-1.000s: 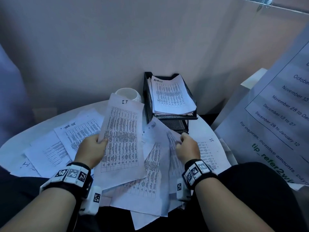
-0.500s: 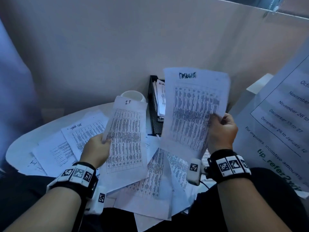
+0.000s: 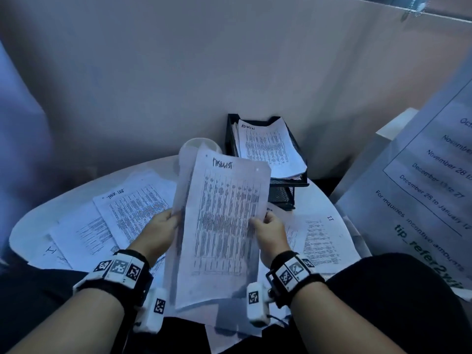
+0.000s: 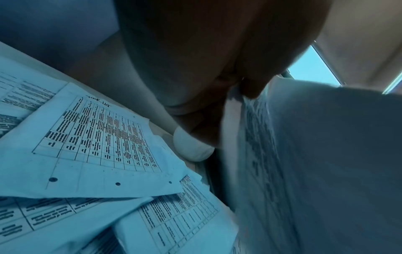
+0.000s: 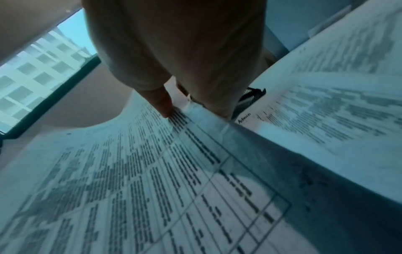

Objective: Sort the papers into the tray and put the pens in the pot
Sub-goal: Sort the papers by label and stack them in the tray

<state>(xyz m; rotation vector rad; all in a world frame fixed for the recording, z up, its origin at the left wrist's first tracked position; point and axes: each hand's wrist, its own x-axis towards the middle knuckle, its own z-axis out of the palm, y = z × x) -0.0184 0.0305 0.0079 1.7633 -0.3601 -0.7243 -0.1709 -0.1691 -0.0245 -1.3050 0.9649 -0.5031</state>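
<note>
Between both hands stands a printed sheet headed "Tasklist" [image 3: 224, 221], laid over the sheet my left hand [image 3: 163, 226] grips by its left edge. My right hand [image 3: 265, 226] pinches the front sheet's right edge, thumb on the print. The right wrist view shows that sheet [image 5: 152, 180] under my thumb [image 5: 165, 106]. The black mesh tray [image 3: 286, 195] stands at the back against the wall, with a stack headed "Admin" [image 3: 268, 146] in its top tier. A white pot [image 3: 201, 145] peeks out behind the held sheets. No pens are in view.
Loose printed sheets [image 3: 127, 205] cover the round white table [image 3: 33, 221], also to the right [image 3: 319, 238]. A large printed notice [image 3: 421, 200] leans at the right. My dark-clothed lap is below. In the left wrist view more sheets [image 4: 97, 137] lie on the table.
My right hand lifted a sheet off the pile, raised it, then brought it left and down onto the sheet in my left hand. The left hand stayed put.
</note>
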